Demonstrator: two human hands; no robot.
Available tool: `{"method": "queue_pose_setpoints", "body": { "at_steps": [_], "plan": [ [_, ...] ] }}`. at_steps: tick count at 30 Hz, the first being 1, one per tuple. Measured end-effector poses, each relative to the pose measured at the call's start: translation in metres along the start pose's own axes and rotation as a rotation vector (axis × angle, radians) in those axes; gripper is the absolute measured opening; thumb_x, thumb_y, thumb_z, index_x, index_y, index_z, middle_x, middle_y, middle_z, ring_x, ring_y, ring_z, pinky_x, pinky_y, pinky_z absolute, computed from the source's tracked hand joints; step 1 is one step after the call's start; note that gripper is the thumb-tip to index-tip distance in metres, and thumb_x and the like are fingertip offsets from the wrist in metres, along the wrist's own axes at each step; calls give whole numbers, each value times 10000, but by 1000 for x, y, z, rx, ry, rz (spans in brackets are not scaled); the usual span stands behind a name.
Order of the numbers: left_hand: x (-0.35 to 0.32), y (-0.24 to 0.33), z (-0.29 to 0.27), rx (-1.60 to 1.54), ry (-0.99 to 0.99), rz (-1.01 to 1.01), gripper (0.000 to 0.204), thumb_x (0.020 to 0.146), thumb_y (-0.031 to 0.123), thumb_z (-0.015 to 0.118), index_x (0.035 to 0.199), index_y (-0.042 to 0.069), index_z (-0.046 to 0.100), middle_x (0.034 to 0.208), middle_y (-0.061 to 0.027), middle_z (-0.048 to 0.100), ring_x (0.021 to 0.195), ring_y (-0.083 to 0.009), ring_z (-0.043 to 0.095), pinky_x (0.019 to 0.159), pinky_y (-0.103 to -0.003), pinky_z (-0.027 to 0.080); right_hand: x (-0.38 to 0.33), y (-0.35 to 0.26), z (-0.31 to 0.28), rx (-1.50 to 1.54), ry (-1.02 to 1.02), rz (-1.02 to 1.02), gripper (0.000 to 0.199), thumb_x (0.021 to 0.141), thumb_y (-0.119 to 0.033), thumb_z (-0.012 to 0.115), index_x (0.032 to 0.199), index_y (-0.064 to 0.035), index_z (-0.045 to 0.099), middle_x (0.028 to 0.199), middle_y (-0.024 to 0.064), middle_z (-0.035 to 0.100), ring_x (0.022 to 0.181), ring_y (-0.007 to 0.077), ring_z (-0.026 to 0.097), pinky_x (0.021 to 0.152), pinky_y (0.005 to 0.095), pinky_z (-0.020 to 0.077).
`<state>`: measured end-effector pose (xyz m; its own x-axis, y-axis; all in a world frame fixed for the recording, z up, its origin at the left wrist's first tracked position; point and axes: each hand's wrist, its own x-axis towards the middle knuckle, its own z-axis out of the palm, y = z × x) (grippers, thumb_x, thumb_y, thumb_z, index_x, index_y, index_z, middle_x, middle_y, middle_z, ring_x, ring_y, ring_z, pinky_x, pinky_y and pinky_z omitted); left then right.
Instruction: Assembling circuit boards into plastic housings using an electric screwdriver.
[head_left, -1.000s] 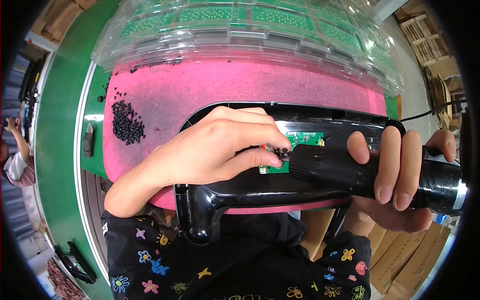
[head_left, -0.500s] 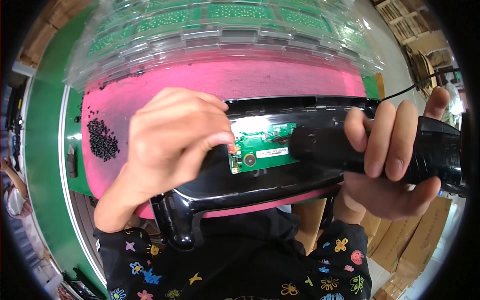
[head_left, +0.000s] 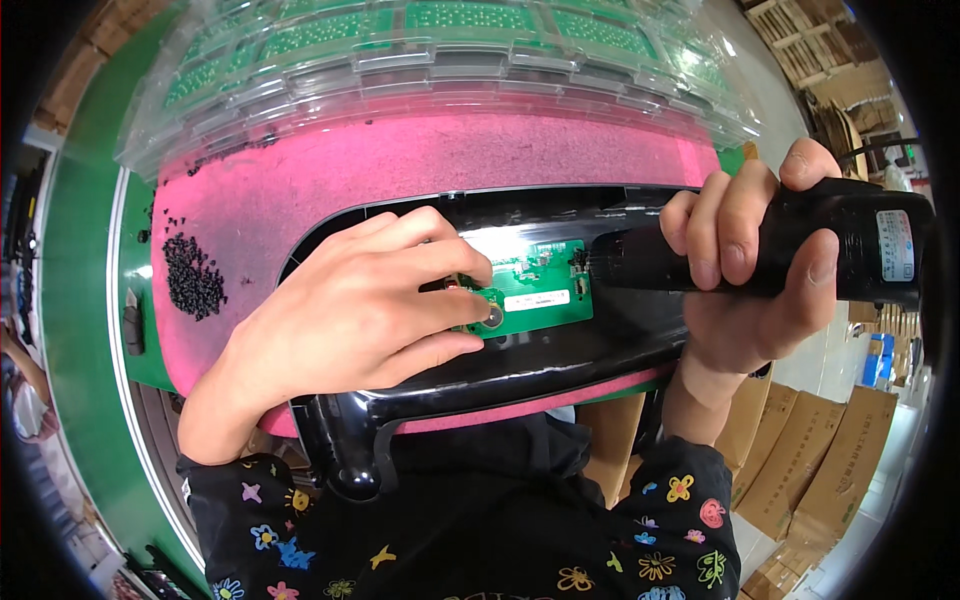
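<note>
A green circuit board (head_left: 545,262) with a white label and a round component lies inside a long, glossy black plastic housing (head_left: 580,352). Over the board's left end my left hand (head_left: 350,295) is bent, its fingertips on the board near the round part; what lies under the fingers is hidden. My right hand (head_left: 740,255) is wrapped round a black electric screwdriver (head_left: 850,240) with a pale label on its body. The screwdriver lies nearly level, its dark front end at the board's right edge. Its exact tip is hard to make out.
Small black screws (head_left: 193,278) form a pile on the pink mat (head_left: 450,150) at left. Clear trays of green boards (head_left: 470,65) are stacked along the back. A small dark tool (head_left: 133,325) lies on the green table. Cardboard boxes (head_left: 800,450) stand at lower right.
My left hand has moved right, and its fingers now cover the board's left end. The screwdriver has turned in my right hand, and its label now shows.
</note>
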<state>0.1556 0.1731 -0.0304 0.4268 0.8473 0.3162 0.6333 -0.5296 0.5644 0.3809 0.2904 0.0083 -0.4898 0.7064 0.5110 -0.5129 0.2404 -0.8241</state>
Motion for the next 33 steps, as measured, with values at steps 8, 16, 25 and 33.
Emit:
{"method": "queue_pose_setpoints", "body": {
  "at_steps": [8, 16, 25, 33],
  "plan": [
    [-5, -1, 2, 12, -28, -18, 221, 716, 185, 781, 887, 61, 714, 1022, -32, 650, 881, -229, 586, 743, -356, 495, 1, 3, 5, -53, -40, 31, 419, 944, -412, 558, 1172, -81, 443, 655, -9, 459, 513, 105, 409, 567, 296, 374],
    [-4, 17, -1, 184, -137, -89, 250, 763, 203, 742, 991, 123, 677, 1108, 26, 600, 862, -178, 551, 724, -322, 429, -1, 0, 31, -259, 42, 85, 517, 870, -464, 627, 1163, -77, 449, 623, -28, 447, 473, 88, 378, 508, 265, 340],
    [-6, 20, -1, 228, -127, -95, 258, 782, 225, 731, 1012, 131, 662, 1099, 33, 583, 859, -162, 558, 723, -313, 428, 6, 7, 20, -237, -55, 51, 493, 896, -420, 602, 1201, -54, 476, 624, -22, 452, 468, 90, 385, 500, 267, 330],
    [-2, 10, 3, 127, -39, -20, 256, 779, 242, 758, 956, 86, 658, 964, -5, 610, 831, -189, 569, 710, -324, 459, 4, -4, 12, 478, 37, 103, 266, 1003, -301, 520, 1101, -64, 450, 715, -12, 449, 568, 81, 430, 613, 250, 370]
  ]
}}
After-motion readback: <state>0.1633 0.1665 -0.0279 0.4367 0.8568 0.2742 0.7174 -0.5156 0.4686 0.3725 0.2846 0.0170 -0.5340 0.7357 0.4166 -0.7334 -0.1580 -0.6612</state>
